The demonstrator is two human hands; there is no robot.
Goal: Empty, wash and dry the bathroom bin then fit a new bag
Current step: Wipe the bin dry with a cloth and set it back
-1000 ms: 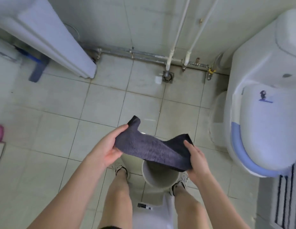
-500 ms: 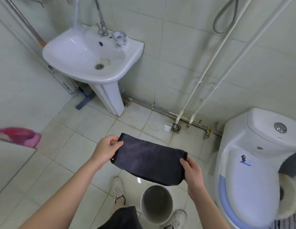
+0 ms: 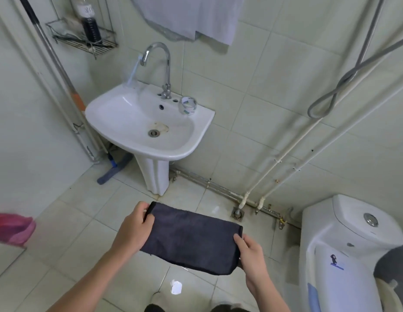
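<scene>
Both hands hold a dark grey cloth (image 3: 191, 238) stretched flat between them over the tiled floor (image 3: 67, 224): the left hand (image 3: 134, 228) has its fingers curled over the cloth's far left corner at about nine o'clock of the fabric, and the right hand (image 3: 252, 251) pinches the right edge at about three o'clock, thumb on top. The cloth looks like a plush, folded towel, rectangular, with neat doubled edges and no visible drips, so it seems fit for drying. The bin itself does not appear in this view; where it stands cannot be told from here. The step in hand is probably readying the cloth to wipe the bin dry. To do that well, keep the fold tidy so a thick pad meets the wall of the bin, work from the rim downward to the base, and turn to a fresh face of the cloth once one side feels damp, since any water left inside would sit under the new bag. At twelve o'clock stands a white sink (image 3: 148, 124) on its pedestal, and a toilet (image 3: 349, 248) sits at about four o'clock.
</scene>
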